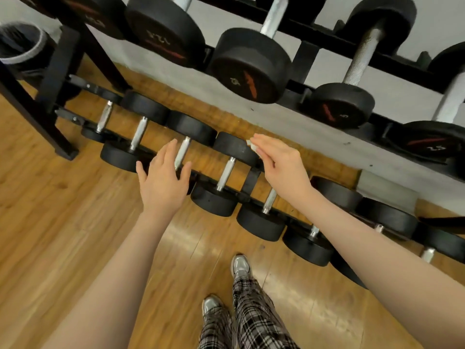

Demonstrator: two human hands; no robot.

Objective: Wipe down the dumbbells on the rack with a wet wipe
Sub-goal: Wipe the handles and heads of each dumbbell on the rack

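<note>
Black dumbbells with steel handles lie in a row on the low tier of the rack [63,71]. My right hand [281,170] holds a small white wet wipe [251,144] against the far head of one dumbbell [234,147]. Only a corner of the wipe shows beyond my fingers. My left hand [163,177] is spread with straight fingers over the neighbouring dumbbell [183,149], above its near end; whether it touches is unclear.
Bigger dumbbells [251,69] sit on the upper tier above, overhanging the low row. A black rack leg [37,117] stands at the left on the wooden floor [63,222]. My feet [240,267] are close to the low tier. A white wall [289,127] runs behind.
</note>
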